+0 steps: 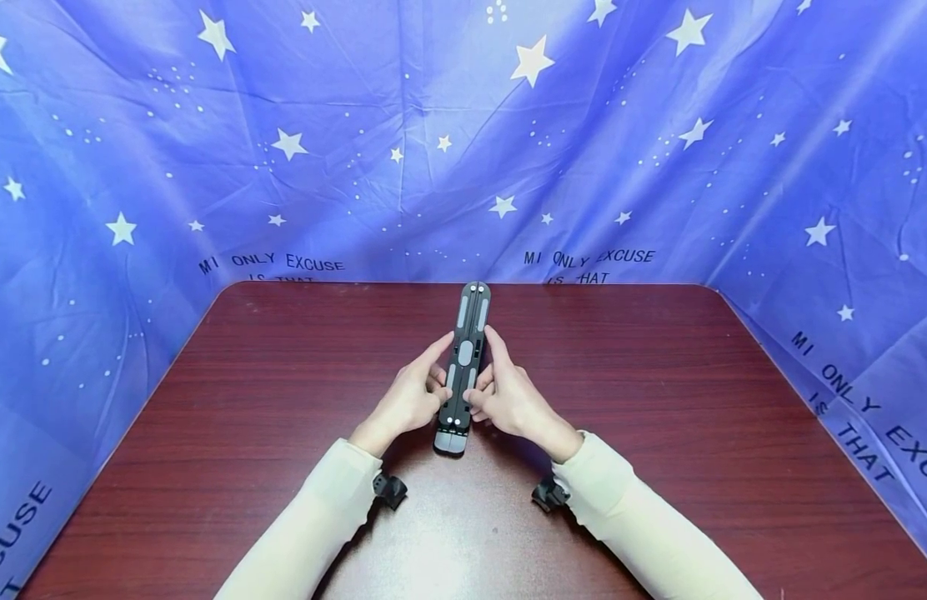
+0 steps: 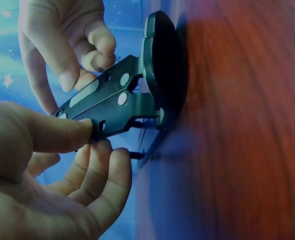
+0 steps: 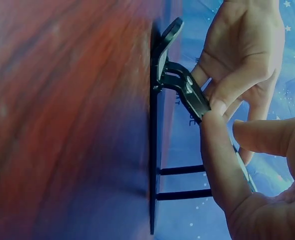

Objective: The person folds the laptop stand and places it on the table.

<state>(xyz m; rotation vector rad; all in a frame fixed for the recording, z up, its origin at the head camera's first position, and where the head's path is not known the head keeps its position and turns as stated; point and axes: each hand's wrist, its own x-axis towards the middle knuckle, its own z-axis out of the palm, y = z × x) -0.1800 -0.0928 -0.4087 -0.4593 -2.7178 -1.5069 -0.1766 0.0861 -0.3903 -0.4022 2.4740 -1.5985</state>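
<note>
A black folding laptop stand (image 1: 466, 353) with grey pads stands on the table between the hands, its long side running away from me. My left hand (image 1: 413, 393) holds its left edge, with the thumb on the top face and the fingers lower down in the left wrist view. On the opposite edge, my right hand (image 1: 512, 402) holds the stand, its index finger reaching forward along the side. In the right wrist view the upper bars (image 3: 190, 92) slope up from the flat base (image 3: 154, 150). Two thin struts (image 3: 185, 194) show between them.
The dark red wood-grain table (image 1: 658, 400) extends around the stand. Behind it and at both sides hangs a blue curtain (image 1: 403, 100) with white stars and lettering. Black wrist-worn devices (image 1: 391, 491) sit at both cream sleeves (image 1: 313, 512).
</note>
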